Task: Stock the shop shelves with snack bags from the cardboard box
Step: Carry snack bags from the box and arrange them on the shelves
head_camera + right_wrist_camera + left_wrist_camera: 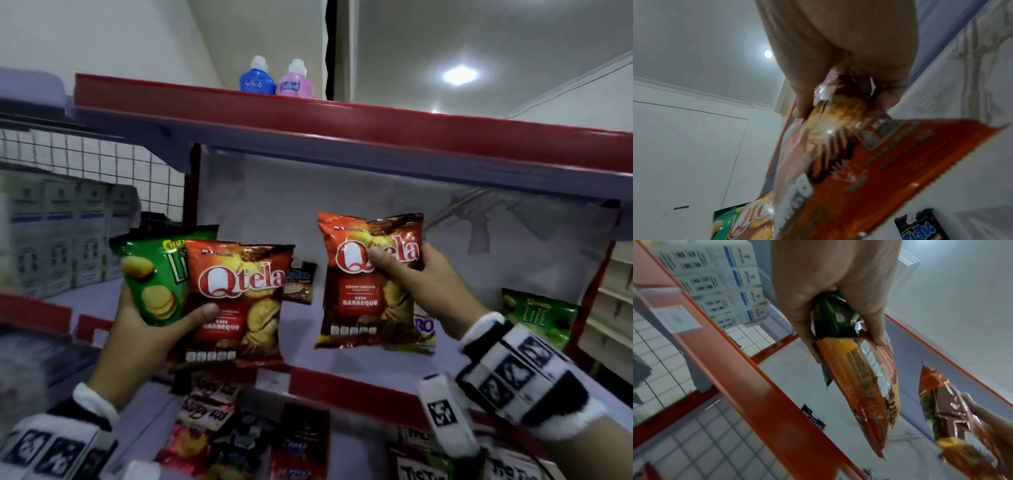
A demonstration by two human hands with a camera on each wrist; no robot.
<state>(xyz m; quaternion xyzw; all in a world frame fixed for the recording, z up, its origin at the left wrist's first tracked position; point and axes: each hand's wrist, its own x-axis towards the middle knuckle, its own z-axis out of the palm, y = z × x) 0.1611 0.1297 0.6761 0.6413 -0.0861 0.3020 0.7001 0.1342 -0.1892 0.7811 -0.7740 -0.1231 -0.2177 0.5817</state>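
left hand [144,329] grips 2 bags, green bag [154,274] + Qtela bag [239,301] | right hand [421,274] pinches second Qtela bag [370,281] before shelf [342,383] | progress: few bags shelved, 3 unplaced, box unseen

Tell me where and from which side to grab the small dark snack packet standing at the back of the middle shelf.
Take the dark snack packet by its top edge, reaching in from the front through the gap between the two Qtela bags. It stands upright against the back panel, so the top seam is probably the easiest part to pinch; its left side is hidden behind the left hand's Qtela bag.
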